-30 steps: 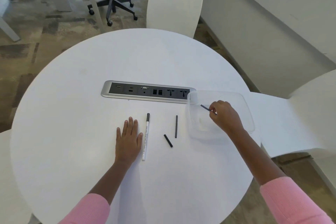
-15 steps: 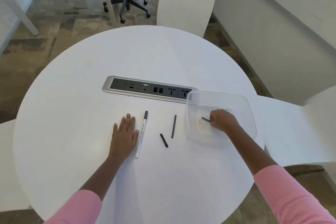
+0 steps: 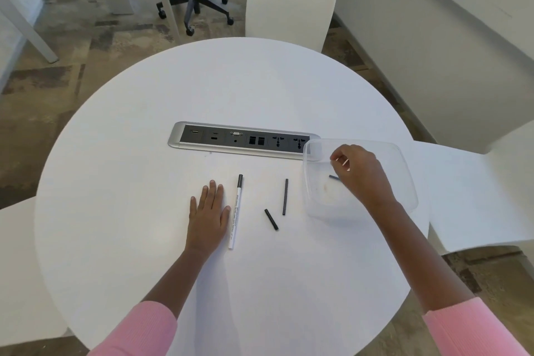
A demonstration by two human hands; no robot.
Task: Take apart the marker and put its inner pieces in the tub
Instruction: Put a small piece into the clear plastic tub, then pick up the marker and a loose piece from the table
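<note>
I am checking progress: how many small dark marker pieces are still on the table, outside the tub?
2: a long thin rod and a short piece just left of the tub. A third lies inside it.

Bare table (image 3: 260,283) lies near; socket strip (image 3: 242,140) and tub (image 3: 404,170) bound it beyond.

i see my right hand (image 3: 359,172) hovering over the clear plastic tub (image 3: 404,182) at right of centre, fingers loosely curled, nothing pinched. a short dark piece (image 3: 334,177) lies inside. my left hand (image 3: 208,211) rests flat on the round white table (image 3: 144,153), just beside the white marker barrel (image 3: 235,212). a thin black rod (image 3: 285,196) and a short black cap (image 3: 271,219) lie between barrel and tub.
</note>
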